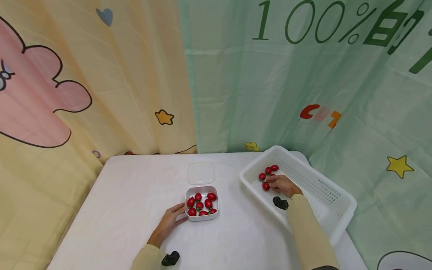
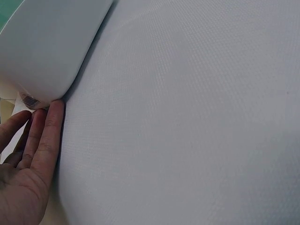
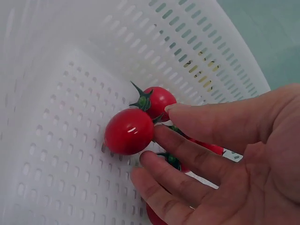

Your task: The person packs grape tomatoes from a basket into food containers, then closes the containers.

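Observation:
My left hand (image 1: 167, 222) rests its straight fingers against the left side of a small white box (image 1: 202, 218). Several cherry tomatoes (image 1: 208, 203) lie inside that box. In the left wrist view, the fingertips (image 2: 56, 105) touch the lower edge of the box wall (image 2: 51, 47). Over at the right, my right hand (image 1: 284, 185) reaches into a white perforated basket (image 1: 310, 180) among several more cherry tomatoes (image 1: 262, 176). Its thumb and fingers are spread beside a red cherry tomato (image 3: 129, 132) with a green stem, not closed round it. The hand partly hides other tomatoes.
A clear lid (image 1: 201, 173) lies flat behind the box on the white tablecloth (image 1: 141, 180). The basket stands slanted along the table's right edge. Printed curtains (image 1: 229, 93) hang behind and beside the table. A small black object (image 1: 280, 203) sits at my right wrist.

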`<action>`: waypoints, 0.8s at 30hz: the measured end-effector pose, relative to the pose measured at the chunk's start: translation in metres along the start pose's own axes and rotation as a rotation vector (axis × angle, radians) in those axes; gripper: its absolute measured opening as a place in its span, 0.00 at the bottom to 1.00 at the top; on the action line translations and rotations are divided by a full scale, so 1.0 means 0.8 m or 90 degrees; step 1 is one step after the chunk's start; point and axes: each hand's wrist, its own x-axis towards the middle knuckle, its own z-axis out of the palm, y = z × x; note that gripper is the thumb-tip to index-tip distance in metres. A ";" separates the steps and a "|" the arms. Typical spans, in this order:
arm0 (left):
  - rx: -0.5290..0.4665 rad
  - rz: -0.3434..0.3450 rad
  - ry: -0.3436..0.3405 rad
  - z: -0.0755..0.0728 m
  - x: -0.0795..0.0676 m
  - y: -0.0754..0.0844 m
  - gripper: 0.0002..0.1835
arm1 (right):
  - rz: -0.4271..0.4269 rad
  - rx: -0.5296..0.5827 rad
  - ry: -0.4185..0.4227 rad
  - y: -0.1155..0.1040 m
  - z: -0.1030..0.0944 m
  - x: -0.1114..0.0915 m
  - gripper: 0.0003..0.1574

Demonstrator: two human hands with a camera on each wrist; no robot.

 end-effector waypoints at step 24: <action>-0.010 -0.012 0.014 0.002 -0.003 0.003 0.30 | 0.032 -0.030 -0.191 0.011 0.009 0.005 0.20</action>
